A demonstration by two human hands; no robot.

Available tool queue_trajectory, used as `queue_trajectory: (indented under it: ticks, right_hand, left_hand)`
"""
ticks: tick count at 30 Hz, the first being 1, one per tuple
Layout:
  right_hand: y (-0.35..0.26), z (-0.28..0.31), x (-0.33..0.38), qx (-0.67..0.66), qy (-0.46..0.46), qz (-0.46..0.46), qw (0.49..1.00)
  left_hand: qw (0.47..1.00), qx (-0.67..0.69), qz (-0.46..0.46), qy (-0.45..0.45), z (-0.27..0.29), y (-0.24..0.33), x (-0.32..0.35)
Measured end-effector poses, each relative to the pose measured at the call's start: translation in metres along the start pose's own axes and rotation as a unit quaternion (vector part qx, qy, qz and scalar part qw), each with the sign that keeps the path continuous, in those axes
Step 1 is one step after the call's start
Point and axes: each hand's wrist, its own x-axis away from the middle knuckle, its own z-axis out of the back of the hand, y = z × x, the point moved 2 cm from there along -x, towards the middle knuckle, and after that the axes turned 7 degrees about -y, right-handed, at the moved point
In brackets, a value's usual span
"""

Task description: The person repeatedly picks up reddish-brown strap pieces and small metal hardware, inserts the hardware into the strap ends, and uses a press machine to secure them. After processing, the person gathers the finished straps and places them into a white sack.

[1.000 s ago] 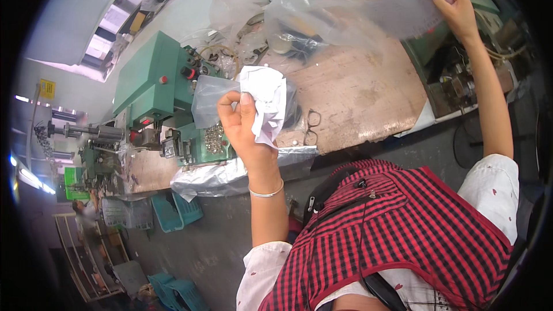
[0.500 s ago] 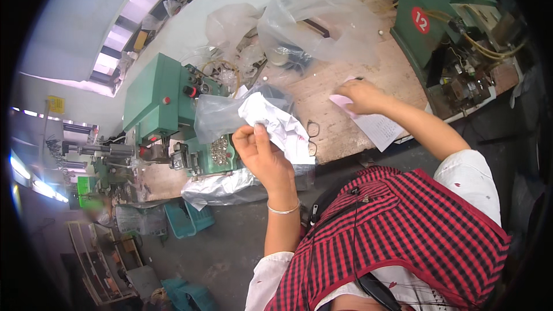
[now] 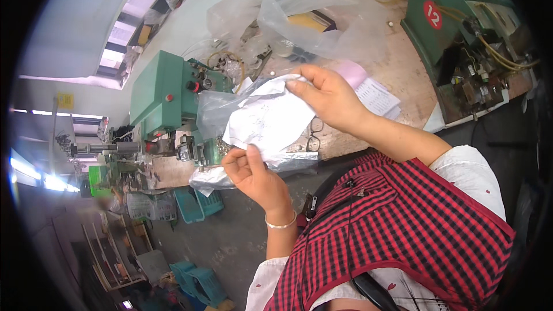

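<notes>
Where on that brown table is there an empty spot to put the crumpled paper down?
Bare brown wooden tabletop shows between the big clear plastic bag and the green machine, above the flat white printed sheet. Toward the other green machine, bags, wires and small parts crowd it. Both hands, left hand and right hand, hold the crumpled white paper.

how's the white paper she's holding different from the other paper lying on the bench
The crumpled white paper is creased and held up off the bench by both the left hand and the right hand; the flat sheet lies smooth on the wooden bench, untouched. The held paper looks larger and shows faint marks, while the flat sheet shows printed lines. Both are white paper.
</notes>
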Motion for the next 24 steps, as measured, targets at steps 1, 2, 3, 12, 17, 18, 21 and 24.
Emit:
queue_trajectory:
  ticks: [1, 2, 3, 12, 17, 18, 21, 24]
  right_hand:
    - [-0.010, 0.004, -0.002, 0.063, -0.009, 0.016, 0.998]
    - [-0.021, 0.007, -0.003, 0.125, -0.020, 0.032, 0.991]
    - [-0.029, 0.008, -0.002, 0.187, -0.031, 0.048, 0.981]
    - [-0.060, -0.006, 0.026, 0.216, -0.094, 0.005, 0.972]
    - [-0.030, -0.030, 0.045, -0.057, -0.024, -0.055, 0.997]
    - [0.000, -0.032, 0.045, 0.029, 0.037, 0.014, 0.999]
    - [-0.019, -0.043, 0.058, 0.153, 0.060, 0.004, 0.986]
    - [-0.024, -0.040, 0.060, 0.249, 0.112, 0.066, 0.960]
  left_hand:
    - [1.000, 0.009, -0.001, -0.014, 0.000, 0.004, 0.000]
    - [0.999, 0.018, -0.002, -0.026, -0.005, 0.018, 0.000]
    - [0.999, 0.026, -0.004, -0.038, -0.006, 0.027, 0.000]
    - [0.965, -0.014, 0.126, -0.230, -0.007, 0.059, -0.027]
    - [0.988, 0.066, 0.063, -0.128, -0.016, 0.033, -0.014]
    - [0.989, 0.055, 0.057, -0.125, -0.015, 0.027, -0.013]
    - [0.978, 0.125, 0.136, -0.094, -0.027, 0.036, -0.019]
    - [0.978, 0.118, 0.147, -0.084, -0.031, 0.037, -0.021]
